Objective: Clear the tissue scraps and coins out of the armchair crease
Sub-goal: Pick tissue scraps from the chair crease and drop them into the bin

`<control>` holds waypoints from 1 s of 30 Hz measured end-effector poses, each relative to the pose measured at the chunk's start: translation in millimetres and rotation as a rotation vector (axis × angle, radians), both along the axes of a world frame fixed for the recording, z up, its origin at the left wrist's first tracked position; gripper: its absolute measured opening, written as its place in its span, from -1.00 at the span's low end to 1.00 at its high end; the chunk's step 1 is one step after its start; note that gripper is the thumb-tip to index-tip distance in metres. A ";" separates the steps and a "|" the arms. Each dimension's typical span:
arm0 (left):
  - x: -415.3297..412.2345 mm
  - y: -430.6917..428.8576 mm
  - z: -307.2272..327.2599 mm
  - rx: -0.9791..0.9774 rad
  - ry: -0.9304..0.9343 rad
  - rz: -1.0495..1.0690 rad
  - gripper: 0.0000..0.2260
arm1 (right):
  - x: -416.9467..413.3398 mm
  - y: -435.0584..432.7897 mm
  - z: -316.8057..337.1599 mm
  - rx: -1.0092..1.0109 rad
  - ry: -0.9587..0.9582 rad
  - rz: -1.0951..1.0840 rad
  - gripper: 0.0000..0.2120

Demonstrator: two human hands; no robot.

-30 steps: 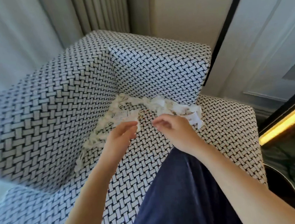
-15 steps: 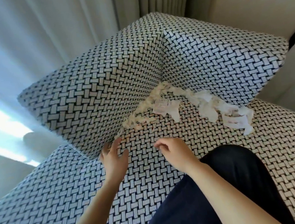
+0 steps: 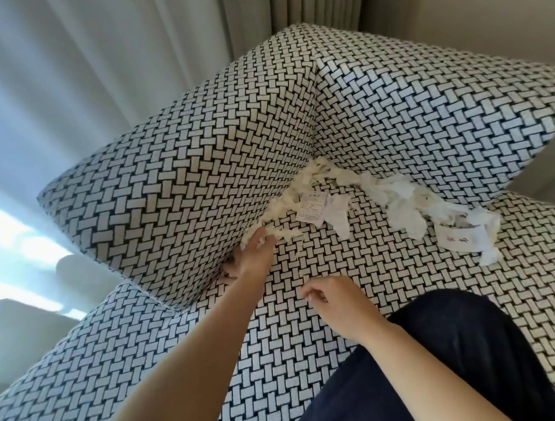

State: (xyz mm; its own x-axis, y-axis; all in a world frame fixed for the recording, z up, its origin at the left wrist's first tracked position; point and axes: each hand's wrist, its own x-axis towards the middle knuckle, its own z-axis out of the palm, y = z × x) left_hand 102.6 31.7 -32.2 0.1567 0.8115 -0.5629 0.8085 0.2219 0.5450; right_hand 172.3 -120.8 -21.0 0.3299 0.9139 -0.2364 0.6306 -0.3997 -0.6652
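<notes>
The armchair (image 3: pixel 357 270) has a black-and-white woven pattern. Cream tissue scraps (image 3: pixel 285 203) line the crease under the left cushion, and white scraps (image 3: pixel 412 206) lie along the right crease. A printed paper slip (image 3: pixel 312 207) and a second slip (image 3: pixel 461 239) lie among them. No coin is visible. My left hand (image 3: pixel 251 259) reaches into the left crease, its fingertips touching the lowest cream scraps. My right hand (image 3: pixel 336 302) hovers over the seat with curled fingertips drawn together and nothing visible in them.
My leg in dark blue trousers (image 3: pixel 431 364) rests on the seat at lower right. Pale curtains (image 3: pixel 93 75) hang behind the chair, with bright window light at left. A beige wall (image 3: pixel 485 4) stands at the back right.
My left hand has moved up along the left crease until its fingertips touch the cream scraps. The right hand has stayed roughly where it was. The view has tilted slightly.
</notes>
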 end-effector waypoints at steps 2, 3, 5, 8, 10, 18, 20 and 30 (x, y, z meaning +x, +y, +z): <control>2.5 -3.6 -0.8 0.007 0.038 -0.017 -0.60 | 0.6 0.8 -0.2 -0.003 0.003 -0.014 -0.74; 2.9 -4.6 -3.7 0.017 0.052 -0.024 -0.57 | 0.7 1.2 -0.4 -0.003 0.006 -0.021 -0.74; 3.7 -6.1 -7.1 0.043 0.057 -0.022 -0.55 | 1.0 1.5 -1.4 -0.002 0.015 -0.030 -0.74; 3.7 -5.4 -12.1 0.065 0.015 0.017 -0.55 | 1.5 1.7 -2.2 -0.001 0.025 -0.038 -0.74; 2.1 -7.0 -17.2 0.071 -0.054 0.032 -0.55 | 1.5 2.0 -2.6 -0.007 0.029 -0.043 -0.75; -13.1 -19.1 -9.3 0.141 -0.308 0.015 -0.58 | 2.2 0.6 -3.1 -0.019 0.060 -0.071 -0.77; -19.9 -19.6 -14.9 0.195 -0.312 -0.030 -0.62 | 2.4 0.1 -2.5 -0.019 0.071 -0.080 -0.77; -43.9 -28.0 -22.6 0.350 -0.324 -0.100 -0.66 | 0.4 -2.7 5.6 -0.010 0.109 -0.129 -0.76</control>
State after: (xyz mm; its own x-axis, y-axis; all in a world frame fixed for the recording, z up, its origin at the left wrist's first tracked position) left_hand 58.7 3.7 -54.8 0.3655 0.9155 -0.1682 0.5929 -0.0897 0.8003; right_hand 172.7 -123.5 -15.5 0.4162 0.8631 -0.2862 0.4979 -0.4797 -0.7225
